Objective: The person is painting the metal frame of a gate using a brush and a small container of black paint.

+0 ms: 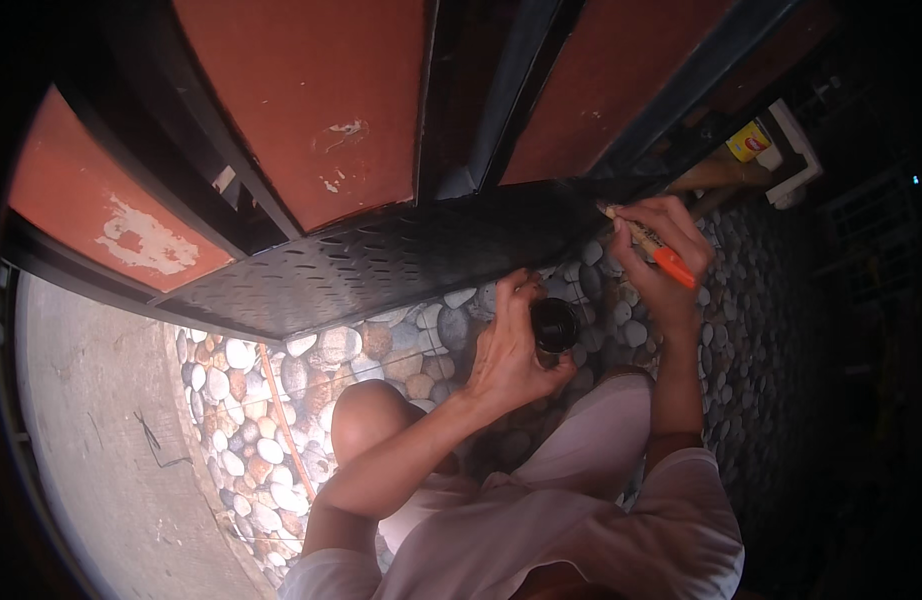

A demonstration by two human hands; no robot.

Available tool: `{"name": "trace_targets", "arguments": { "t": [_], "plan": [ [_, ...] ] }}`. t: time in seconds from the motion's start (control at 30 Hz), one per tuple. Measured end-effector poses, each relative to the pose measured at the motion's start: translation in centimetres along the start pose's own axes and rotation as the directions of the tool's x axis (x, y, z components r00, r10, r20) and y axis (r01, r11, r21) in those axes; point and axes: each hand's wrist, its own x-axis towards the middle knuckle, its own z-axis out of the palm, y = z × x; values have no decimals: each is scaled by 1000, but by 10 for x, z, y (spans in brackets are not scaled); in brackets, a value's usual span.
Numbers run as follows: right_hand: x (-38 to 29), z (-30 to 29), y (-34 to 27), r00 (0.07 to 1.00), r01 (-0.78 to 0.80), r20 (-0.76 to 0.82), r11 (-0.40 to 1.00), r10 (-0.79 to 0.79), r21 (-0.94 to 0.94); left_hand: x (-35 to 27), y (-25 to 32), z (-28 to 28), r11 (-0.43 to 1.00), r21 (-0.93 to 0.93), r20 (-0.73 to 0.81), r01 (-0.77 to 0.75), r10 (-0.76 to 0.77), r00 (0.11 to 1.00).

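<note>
My left hand (517, 345) is curled around a small round container with black contents (555, 325), held over the pebbles. In my right hand (667, 251) is a paintbrush (644, 238) with an orange handle end and a worn, stained part nearer the tip. Its tip meets or nearly meets the dark metal tread plate (371, 262) near the plate's right end; whether they touch cannot be told. The plate has a raised pattern, plain on its left part, and looks black and smoother towards the right.
Red panels (318, 97) with peeling patches stand between dark metal posts (513, 97) above the plate. A pebble floor (341, 352) lies below, with concrete (115, 420) at left. At the right are a yellow can (748, 141) and a pale frame-like object (798, 154).
</note>
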Motion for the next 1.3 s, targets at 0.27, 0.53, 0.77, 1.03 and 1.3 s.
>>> {"name": "trace_targets", "arguments": {
  "t": [0.27, 0.53, 0.77, 1.03, 1.3],
  "plan": [
    [0, 6, -25, 997, 62, 36, 998, -61, -25, -2, 1, 0, 1000, 6, -2, -2, 2, 1000],
    [-1, 23, -42, 977, 168, 112, 979, -181, 119, -1, 3, -2, 999, -24, 23, 47, -46, 999],
    [-3, 17, -25, 992, 124, -1, 989, -125, 84, -1, 2, -1, 1000, 4, 3, 11, -11, 1000],
    [-2, 1, -12, 999, 2, -46, 999, -4, -40, -1, 1, 0, 1000, 11, -4, -3, 3, 1000],
    [-2, -7, -15, 999, 15, -42, 991, -21, -133, -2, 3, -1, 1000, 11, -10, 2, -2, 1000]
  ]
}}
